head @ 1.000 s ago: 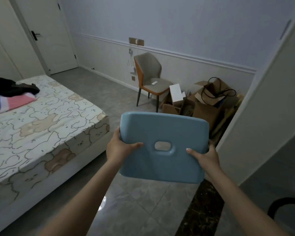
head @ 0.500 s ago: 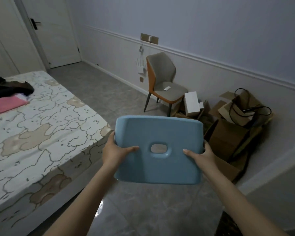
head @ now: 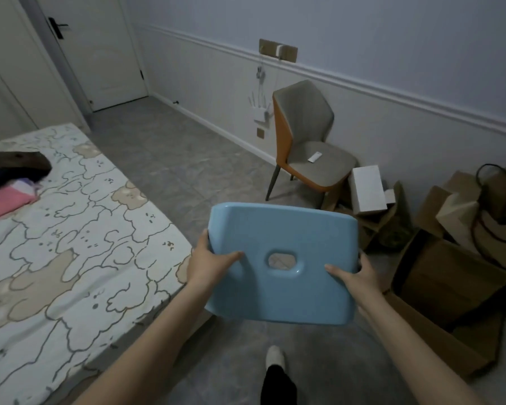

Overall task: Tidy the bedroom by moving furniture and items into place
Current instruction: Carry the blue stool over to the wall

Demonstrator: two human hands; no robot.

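Observation:
I hold a light blue plastic stool [head: 284,238] in front of me, its flat seat with an oval handle hole facing up toward me. My left hand [head: 208,266] grips its left edge with the thumb lying on the seat. My right hand [head: 355,277] grips the right edge the same way. The stool's legs are hidden under the seat. It hangs in the air above the grey tiled floor, past the corner of the bed [head: 70,244].
A grey and orange chair [head: 307,141] with a small white remote on its seat stands by the wall. Open cardboard boxes [head: 438,276] and a white box [head: 365,188] crowd the right. Clothes [head: 9,182] lie on the bed. A closed door [head: 100,48] is at the back left.
I have walked forward into the room with the stool in both hands. The doorframe at the right has dropped out of view, and the chair and boxes are nearer.

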